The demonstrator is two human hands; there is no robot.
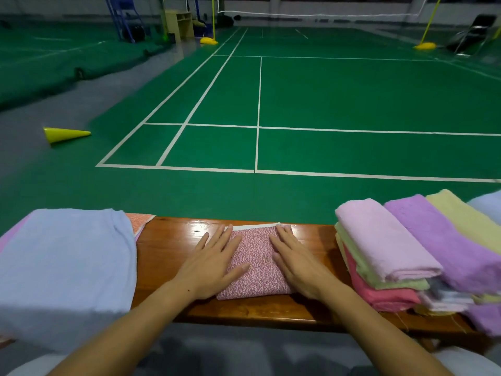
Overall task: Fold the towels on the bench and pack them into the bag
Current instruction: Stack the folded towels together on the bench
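Note:
A folded pink patterned towel lies in the middle of the brown wooden bench. My left hand presses flat on the towel's left side with straight fingers. My right hand lies flat on its right side, fingers also straight. A large light-blue towel covers the bench's left end, with an orange patterned cloth peeking out beneath it. At the right sits a pile of folded towels in pink, green and deep pink, beside a purple towel and a yellow towel. No bag is in view.
Beyond the bench stretches a green badminton court with white lines. A yellow cone lies on its side on the grey floor at left. Yellow net posts, a net and a chair stand far back.

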